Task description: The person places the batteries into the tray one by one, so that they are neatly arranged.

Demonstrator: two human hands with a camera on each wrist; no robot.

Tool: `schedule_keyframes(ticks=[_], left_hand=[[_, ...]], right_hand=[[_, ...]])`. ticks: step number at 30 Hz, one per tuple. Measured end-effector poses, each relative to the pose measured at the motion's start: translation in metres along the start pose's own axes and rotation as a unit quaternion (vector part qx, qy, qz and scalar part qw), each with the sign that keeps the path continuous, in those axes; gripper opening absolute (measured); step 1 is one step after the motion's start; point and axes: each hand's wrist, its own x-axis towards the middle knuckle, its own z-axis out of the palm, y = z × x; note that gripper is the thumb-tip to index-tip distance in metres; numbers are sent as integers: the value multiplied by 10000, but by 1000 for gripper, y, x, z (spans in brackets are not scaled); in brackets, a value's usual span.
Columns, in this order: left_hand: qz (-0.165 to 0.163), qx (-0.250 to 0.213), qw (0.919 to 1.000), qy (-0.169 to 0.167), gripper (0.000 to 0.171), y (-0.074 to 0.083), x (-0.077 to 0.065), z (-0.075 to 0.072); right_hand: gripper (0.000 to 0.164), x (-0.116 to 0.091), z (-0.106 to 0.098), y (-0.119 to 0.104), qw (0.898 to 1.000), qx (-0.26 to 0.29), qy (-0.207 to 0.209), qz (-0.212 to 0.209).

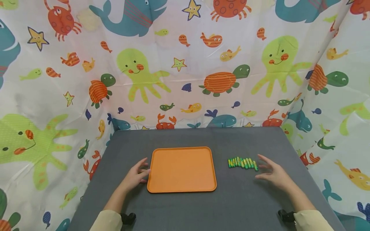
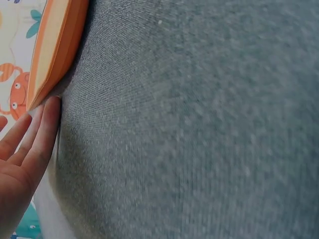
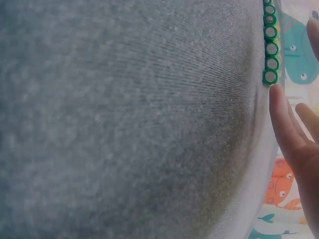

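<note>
An orange tray [image 1: 182, 170] lies flat on the dark grey table, its left rim right by the fingertips of my left hand [image 1: 136, 175]. In the left wrist view, the fingers [image 2: 47, 124] reach toward a corner of the tray [image 2: 62, 45]. A row of several green and yellow batteries [image 1: 242, 162] lies side by side to the right of the tray. Just right of the row, my right hand [image 1: 273, 173] hovers with thumb and fingers spread. The right wrist view shows the batteries [image 3: 270, 48] end-on, beyond a fingertip. Neither hand holds anything.
The grey table [image 1: 185, 211] ends at a curtain [image 1: 185, 73] printed with sea animals, which hangs at the back and along both sides. Dark straps with black pieces [image 1: 128, 218] sit at both wrists, by the light sleeves [image 1: 107, 221].
</note>
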Motion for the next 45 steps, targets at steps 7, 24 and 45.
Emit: schedule_keyframes(ticks=[7, 24, 45], left_hand=[[117, 138, 9996, -203, 78, -7, 4, 1], [72, 1092, 9934, -344, 73, -5, 0, -4], [-6, 1217, 9923, -242, 72, -5, 7, 1]], right_hand=[[102, 10, 2, 9, 9998, -200, -50, 57], [84, 31, 3, 19, 9984, -393, -371, 171], [61, 30, 3, 16, 9937, -1061, 88, 337]])
